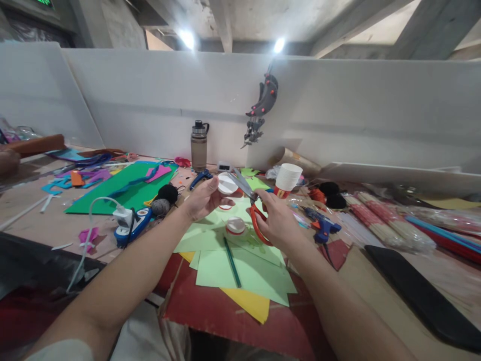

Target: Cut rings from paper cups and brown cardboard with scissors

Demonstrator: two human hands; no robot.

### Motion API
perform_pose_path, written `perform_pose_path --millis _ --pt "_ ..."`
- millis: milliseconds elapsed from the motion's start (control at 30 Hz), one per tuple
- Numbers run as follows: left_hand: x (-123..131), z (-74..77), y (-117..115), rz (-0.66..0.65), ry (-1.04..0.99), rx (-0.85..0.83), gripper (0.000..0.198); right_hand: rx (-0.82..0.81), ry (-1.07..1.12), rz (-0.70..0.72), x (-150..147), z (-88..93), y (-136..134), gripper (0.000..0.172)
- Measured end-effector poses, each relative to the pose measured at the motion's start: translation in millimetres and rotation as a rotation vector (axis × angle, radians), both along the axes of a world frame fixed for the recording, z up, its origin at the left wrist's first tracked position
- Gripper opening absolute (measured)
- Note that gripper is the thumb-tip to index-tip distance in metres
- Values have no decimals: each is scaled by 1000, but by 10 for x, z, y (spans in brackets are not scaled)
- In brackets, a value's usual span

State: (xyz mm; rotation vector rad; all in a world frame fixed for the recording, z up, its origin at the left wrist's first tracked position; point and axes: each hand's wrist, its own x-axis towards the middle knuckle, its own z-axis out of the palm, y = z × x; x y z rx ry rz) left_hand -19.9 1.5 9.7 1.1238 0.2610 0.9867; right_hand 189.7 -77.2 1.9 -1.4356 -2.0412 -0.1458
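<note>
My left hand (pixel 201 199) is closed on a round white piece of a paper cup (pixel 227 184), gripping its edge between thumb and fingers. A pair of scissors (pixel 259 226) with orange-red handles is in my right hand (pixel 280 219). Its blades are parted and point up and left, close to the cup piece; whether they touch it I cannot tell. Below my hands, another short cup piece (pixel 236 225) with a red band rests on light green paper sheets (pixel 214 275). A dark green pencil (pixel 232 262) lies on the same sheets.
White paper cups (pixel 287 177) stand stacked behind my right hand. A blue glue gun (pixel 323 226) and a black flat object (pixel 421 296) lie to the right. Leftward are a power strip (pixel 136 228), yarn balls and a green sheet (pixel 112 193). A bottle (pixel 199 149) stands behind. Another person's hand (pixel 9 163) shows far left.
</note>
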Motion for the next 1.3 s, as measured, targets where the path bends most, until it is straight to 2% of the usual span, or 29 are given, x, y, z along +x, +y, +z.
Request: perform_pose_path --millis 167,300,767,1033,1200,1300 --pt "17 32 -32 -5 -3 66 51 -20 -45 -37 6 7 -9 46" --pt "15 10 -13 28 -27 27 46 -27 -72 -52 19 4 -3 46" --pt "2 -13 36 80 16 -86 54 -48 -111 -77 -13 1 -22 47" --pt "14 10 -10 -1 -68 -14 45 -63 -104 -65 -15 -9 9 49" --pt "5 17 -15 8 -99 -12 36 -46 -97 -60 -8 -19 22 46" --pt "-2 22 6 19 -85 -28 39 -40 -97 -52 -11 -24 25 45"
